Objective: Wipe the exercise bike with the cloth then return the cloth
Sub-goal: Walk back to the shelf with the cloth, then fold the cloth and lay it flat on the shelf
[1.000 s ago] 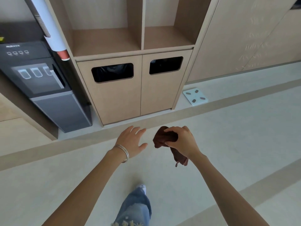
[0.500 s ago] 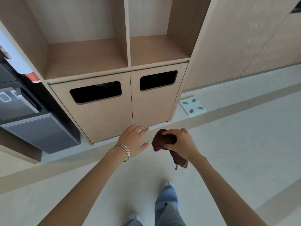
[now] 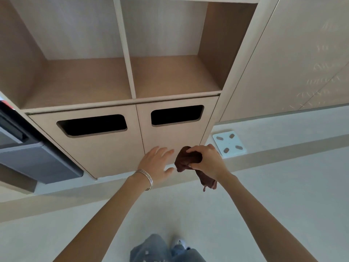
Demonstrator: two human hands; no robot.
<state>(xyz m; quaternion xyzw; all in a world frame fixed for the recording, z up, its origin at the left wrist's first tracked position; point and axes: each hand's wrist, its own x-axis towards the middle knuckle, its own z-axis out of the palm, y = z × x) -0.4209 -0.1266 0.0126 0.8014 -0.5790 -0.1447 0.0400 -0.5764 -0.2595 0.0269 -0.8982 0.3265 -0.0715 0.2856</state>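
My right hand (image 3: pixel 206 160) is closed around a dark brown cloth (image 3: pixel 187 160), bunched in the fist with a tail hanging below the wrist. Just to its left my left hand (image 3: pixel 155 164) is held out flat with the fingers apart, holding nothing, a silver bangle on its wrist. Both hands are in front of the lower doors of a wooden cabinet (image 3: pixel 113 148). The exercise bike is not in view.
The cabinet has two open shelf bays (image 3: pixel 170 76) above two doors with dark slot openings (image 3: pixel 176 114). A dark water dispenser (image 3: pixel 28 159) stands at the left. A white bathroom scale (image 3: pixel 229 144) lies on the floor at the right. Pale wall panels fill the right side.
I have walked closer to the cabinet, which now fills the upper view; the dispenser has slid off to the left. Both hands keep their pose, the cloth still in the right.
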